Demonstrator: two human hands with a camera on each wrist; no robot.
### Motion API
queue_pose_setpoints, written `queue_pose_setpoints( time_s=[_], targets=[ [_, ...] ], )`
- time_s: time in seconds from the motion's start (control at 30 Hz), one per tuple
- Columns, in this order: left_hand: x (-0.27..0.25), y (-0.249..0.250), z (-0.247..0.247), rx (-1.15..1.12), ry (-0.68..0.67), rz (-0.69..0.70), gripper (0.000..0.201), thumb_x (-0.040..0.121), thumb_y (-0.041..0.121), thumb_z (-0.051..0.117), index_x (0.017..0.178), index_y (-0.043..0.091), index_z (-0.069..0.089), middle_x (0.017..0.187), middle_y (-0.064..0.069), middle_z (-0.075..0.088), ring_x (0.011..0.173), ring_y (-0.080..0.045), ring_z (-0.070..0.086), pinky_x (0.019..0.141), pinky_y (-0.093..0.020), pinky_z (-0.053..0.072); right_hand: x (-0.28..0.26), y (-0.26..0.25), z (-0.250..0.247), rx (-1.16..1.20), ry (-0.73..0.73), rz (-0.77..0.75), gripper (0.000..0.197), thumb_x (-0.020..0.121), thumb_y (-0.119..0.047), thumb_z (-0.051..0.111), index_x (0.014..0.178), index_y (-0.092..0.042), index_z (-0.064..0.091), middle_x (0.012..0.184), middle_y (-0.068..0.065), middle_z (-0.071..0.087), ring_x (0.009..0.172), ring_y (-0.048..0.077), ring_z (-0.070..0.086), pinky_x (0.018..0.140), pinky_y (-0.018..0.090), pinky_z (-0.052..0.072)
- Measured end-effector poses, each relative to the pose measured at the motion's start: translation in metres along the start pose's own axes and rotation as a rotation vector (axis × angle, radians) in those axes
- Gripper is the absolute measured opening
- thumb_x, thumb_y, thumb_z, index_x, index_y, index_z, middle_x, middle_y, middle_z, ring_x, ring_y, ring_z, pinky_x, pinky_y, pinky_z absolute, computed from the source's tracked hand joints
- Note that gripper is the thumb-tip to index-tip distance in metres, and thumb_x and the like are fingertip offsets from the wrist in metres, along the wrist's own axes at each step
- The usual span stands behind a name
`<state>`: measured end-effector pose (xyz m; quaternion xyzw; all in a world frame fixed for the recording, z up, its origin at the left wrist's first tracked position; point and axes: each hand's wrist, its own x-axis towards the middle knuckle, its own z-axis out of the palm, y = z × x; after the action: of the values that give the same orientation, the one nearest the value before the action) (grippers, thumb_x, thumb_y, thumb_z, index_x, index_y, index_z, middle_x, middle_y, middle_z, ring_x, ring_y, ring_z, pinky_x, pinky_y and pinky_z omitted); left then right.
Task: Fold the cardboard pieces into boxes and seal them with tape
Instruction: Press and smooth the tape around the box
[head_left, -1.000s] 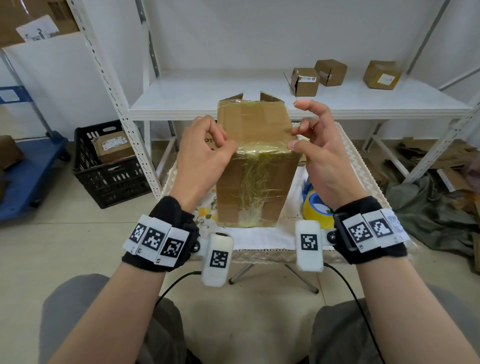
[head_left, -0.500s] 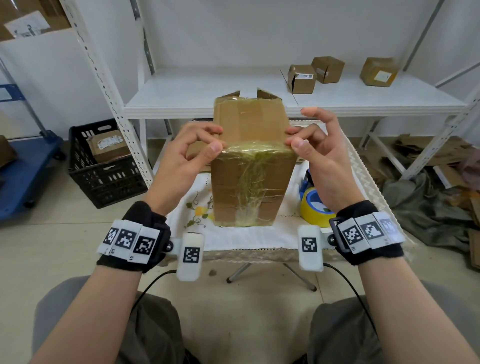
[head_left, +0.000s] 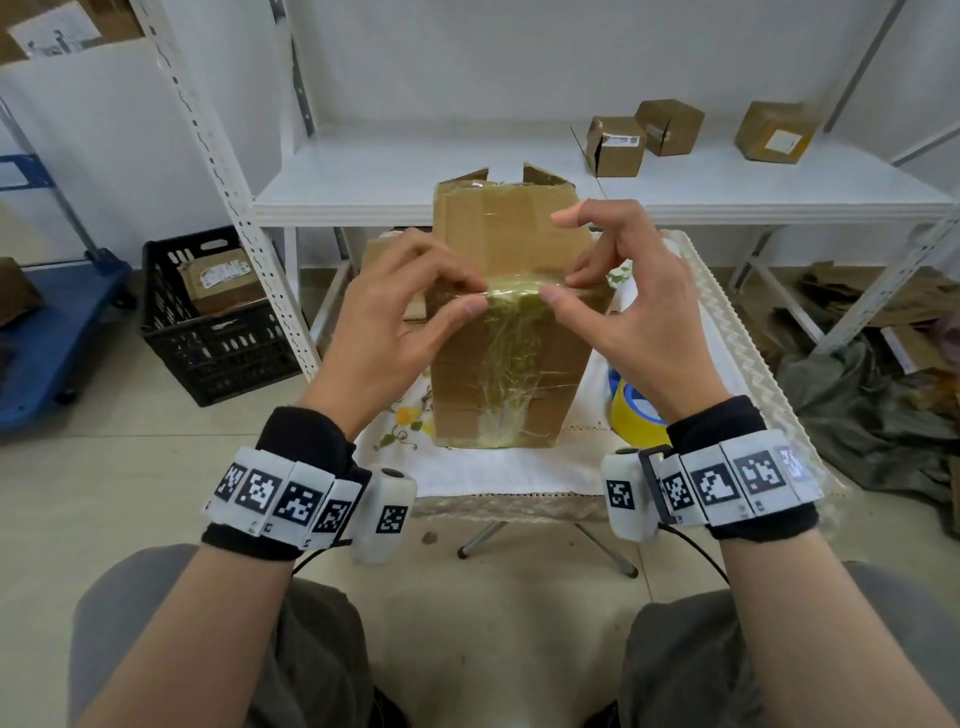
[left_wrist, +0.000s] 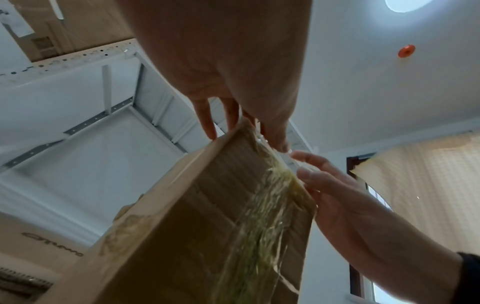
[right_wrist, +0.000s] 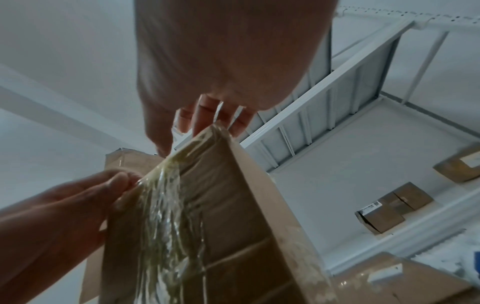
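Two hands meet at a cardboard box's (head_left: 511, 364) top front edge. Left hand (head_left: 400, 332) and right hand (head_left: 631, 317) each pinch the wrinkled tape (head_left: 514, 291) there.

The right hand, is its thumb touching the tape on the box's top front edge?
Touching. In the head view the right hand's thumb tip presses on the wrinkled tape at the cardboard box's edge, no gap visible.

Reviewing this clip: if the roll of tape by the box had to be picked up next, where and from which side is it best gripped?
Probably by its rim, from above with the right hand. The tape roll lies to the right of the cardboard box, partly hidden under the right wrist, its blue-lined hole facing up. A thumb in the hole and fingers on the yellow outer wall should hold it.
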<state>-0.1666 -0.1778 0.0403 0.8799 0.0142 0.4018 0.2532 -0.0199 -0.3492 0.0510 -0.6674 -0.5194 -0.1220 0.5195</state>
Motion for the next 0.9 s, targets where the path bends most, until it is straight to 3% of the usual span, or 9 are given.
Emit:
queue_pose_setpoints(
  time_s=[0.17,0.3,0.53,0.7,0.9],
  targets=[
    [0.008,0.003,0.006,0.092,0.001,0.039,0.017,0.094,0.026,0.071,0.095,0.009,0.071,0.098,0.0,0.059,0.091,-0.019,0.057,0.079,-0.041,0.05,0.004,-0.002,0.003,-0.02,-0.073,-0.042,0.053,0.084,-0.012,0.078,0.13,-0.017,0.053,0.091,-0.001,0.064,0.086,0.015,0.063,0.084,0.037,0.052],
    [0.002,0.001,0.009,0.131,0.022,0.052,0.015,0.096,0.024,0.07,0.101,0.011,0.074,0.098,-0.003,0.058,0.091,-0.02,0.058,0.077,-0.041,0.05,0.0,0.0,0.015,0.014,-0.048,-0.039,0.052,0.083,-0.017,0.081,0.128,-0.02,0.056,0.089,-0.003,0.064,0.087,0.018,0.065,0.084,0.049,0.053],
    [0.003,0.0,0.006,0.144,0.009,0.075,0.022,0.096,0.026,0.069,0.113,0.014,0.077,0.101,-0.005,0.061,0.094,-0.021,0.06,0.078,-0.04,0.053,-0.001,0.003,0.018,0.051,-0.016,-0.004,0.052,0.082,-0.018,0.082,0.125,-0.024,0.054,0.084,-0.003,0.059,0.09,0.022,0.068,0.084,0.049,0.052],
    [0.0,0.0,0.01,0.197,-0.007,0.116,0.027,0.098,0.028,0.067,0.123,0.019,0.073,0.103,-0.008,0.057,0.097,-0.024,0.057,0.08,-0.042,0.051,-0.002,0.005,0.017,0.014,-0.058,-0.043,0.054,0.083,-0.017,0.08,0.13,-0.023,0.052,0.095,-0.004,0.066,0.094,0.024,0.063,0.087,0.047,0.05],
    [0.004,-0.004,0.018,0.113,0.069,0.06,0.021,0.094,0.029,0.072,0.107,0.015,0.079,0.094,-0.002,0.053,0.086,-0.023,0.054,0.07,-0.049,0.049,-0.005,0.005,0.023,0.052,0.03,-0.001,0.045,0.077,-0.013,0.084,0.115,-0.024,0.064,0.085,0.001,0.065,0.087,0.029,0.066,0.081,0.047,0.052]
  ],
)
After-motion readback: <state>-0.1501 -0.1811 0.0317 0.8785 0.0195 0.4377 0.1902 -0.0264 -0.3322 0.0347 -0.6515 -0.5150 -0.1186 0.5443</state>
